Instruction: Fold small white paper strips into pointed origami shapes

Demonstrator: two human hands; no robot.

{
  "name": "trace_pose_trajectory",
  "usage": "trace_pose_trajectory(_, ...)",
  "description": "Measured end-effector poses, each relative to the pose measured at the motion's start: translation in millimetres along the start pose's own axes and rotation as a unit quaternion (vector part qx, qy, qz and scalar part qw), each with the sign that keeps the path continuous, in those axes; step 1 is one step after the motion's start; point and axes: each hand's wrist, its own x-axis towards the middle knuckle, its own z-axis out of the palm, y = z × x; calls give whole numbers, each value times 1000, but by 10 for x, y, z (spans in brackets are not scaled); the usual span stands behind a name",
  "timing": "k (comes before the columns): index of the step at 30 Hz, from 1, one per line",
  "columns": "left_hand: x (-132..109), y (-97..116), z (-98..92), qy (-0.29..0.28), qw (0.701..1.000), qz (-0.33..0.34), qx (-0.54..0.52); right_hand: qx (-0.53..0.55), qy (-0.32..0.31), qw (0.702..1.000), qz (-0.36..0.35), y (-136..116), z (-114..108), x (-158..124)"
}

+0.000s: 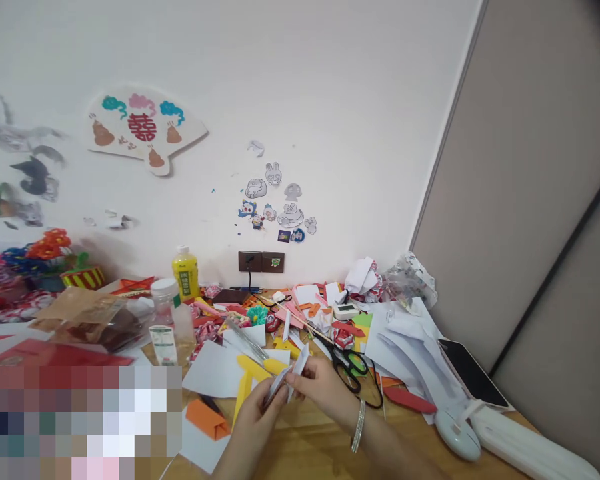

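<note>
Both my hands meet over the wooden table, closed on one small folded white paper point(300, 362). My left hand point(261, 407) grips its lower left part between thumb and fingers. From the right, my right hand point(315, 383) pinches it with thumb and forefinger; a sparkling bracelet point(359, 427) circles that wrist. Part of the paper is hidden by my fingers. Just behind and left of the hands lie yellow folded paper strips point(249, 373). An orange folded paper point(207, 420) rests on a white sheet left of my left hand. Black-handled scissors point(347, 367) lie right of my right hand.
A yellow drink bottle point(185, 275) and a clear jar point(165, 299) stand at the back left. Coloured paper scraps crowd the wall side. White sheets point(405, 353), a tablet point(473, 373) and a white lamp-like object point(457, 433) lie right. A pixelated patch covers the lower left.
</note>
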Motion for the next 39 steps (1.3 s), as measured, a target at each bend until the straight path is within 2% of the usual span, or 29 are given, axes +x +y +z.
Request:
trace_pose_trajectory(2, -8, 4, 8, -4, 1000, 6, 3, 57, 10, 998, 11, 24, 45, -32)
trace_pose_trajectory(6, -24, 21, -5, -39, 998, 16, 36, 76, 56, 995, 28, 30, 15, -77)
trace_pose_trajectory(9, -37, 25, -8, -40, 997, 17, 61, 108, 91, 990, 30, 44, -43, -128)
trace_pose_trajectory(16, -14, 15, 30, -55, 997, -31, -45, 220, 116, 967, 56, 130, -11, -223)
trace_pose_trajectory(18, 14, -16, 20, -39, 995, -55, -75, 164, 102, 980, 48, 130, -27, -230)
trace_pose_trajectory(20, 53, -65, 0, -25, 988, -100, -114, 22, 103, 994, -15, 111, -73, -240)
trace_pose_trajectory(21, 73, -91, -10, -27, 982, -128, -139, -71, 109, 990, -63, 96, -101, -248)
trace_pose_trajectory(23, 104, -135, -26, -35, 964, -180, -192, -250, 108, 949, -159, 71, -152, -269)
trace_pose_trajectory(25, 115, -155, -29, -43, 946, -208, -246, -376, 76, 898, -216, 67, -179, -288)
trace_pose_trajectory(28, 100, -149, -14, -54, 929, -208, -302, -477, 30, 845, -240, 111, -170, -300)
trace_pose_trajectory(30, 94, -137, -6, -56, 931, -198, -300, -497, 36, 835, -233, 152, -138, -302)
trace_pose_trajectory(32, 101, -128, -9, -53, 948, -181, -258, -467, 51, 857, -211, 177, -90, -307)
trace_pose_trajectory(34, 114, -117, -22, -42, 969, -153, -191, -388, 59, 904, -169, 183, -23, -313)
trace_pose_trajectory(37, 106, -84, -36, -14, 985, -117, -123, -213, 54, 973, -70, 192, 104, -306)
trace_pose_trajectory(39, 74, -50, -30, -6, 988, -103, -118, -91, 38, 995, -15, 222, 184, -285)
